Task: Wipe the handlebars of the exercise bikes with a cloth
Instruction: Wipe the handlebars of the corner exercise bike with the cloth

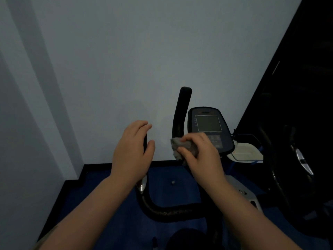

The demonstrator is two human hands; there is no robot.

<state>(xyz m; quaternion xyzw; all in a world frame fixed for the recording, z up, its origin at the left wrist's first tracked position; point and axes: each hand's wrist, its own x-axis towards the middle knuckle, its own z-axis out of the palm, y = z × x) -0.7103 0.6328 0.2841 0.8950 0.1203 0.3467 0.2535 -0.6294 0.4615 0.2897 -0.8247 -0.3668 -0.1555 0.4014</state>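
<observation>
Gripping: left hand [132,150], fingers [144,125] curled round the left handlebar [145,143], mostly hidden beneath it. Right hand [200,154] pinches a grey cloth [182,147], bunched against the right handlebar [181,112], just beside the console [209,127]. Exercise bike [173,212]: 1, lower frame dim. White lidded container [246,150] at right, contents unclear. Blue floor [108,204].

We're in a dim little gym corner here: a black exercise bike with curved padded handlebars [177,212] and a dark oval console with a grey screen [209,123], deep blue floor matting [111,204], plain pale wall [126,60], another dark machine with a black wheel [295,159] alongside
</observation>
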